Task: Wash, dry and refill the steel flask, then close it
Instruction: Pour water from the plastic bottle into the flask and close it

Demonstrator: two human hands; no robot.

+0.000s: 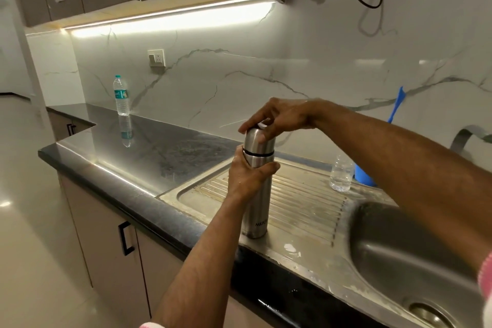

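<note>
- Left hand (247, 178) wraps the upright flask (257, 189) on the draining board (306, 202), near the table's front edge.
- Right hand (277, 117) pinches its cap (259, 141).
- Likely opening or closing; next needs a firm twist.

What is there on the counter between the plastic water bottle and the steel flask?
Nothing: in the head view, bare dark counter separates water bottle from flask.

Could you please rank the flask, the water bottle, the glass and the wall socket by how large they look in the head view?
1. flask, clearly largest, though nearest the camera.
2. water bottle and glass: too alike to rank; the bottle stands farther off.
3. wall socket, smallest.
</note>
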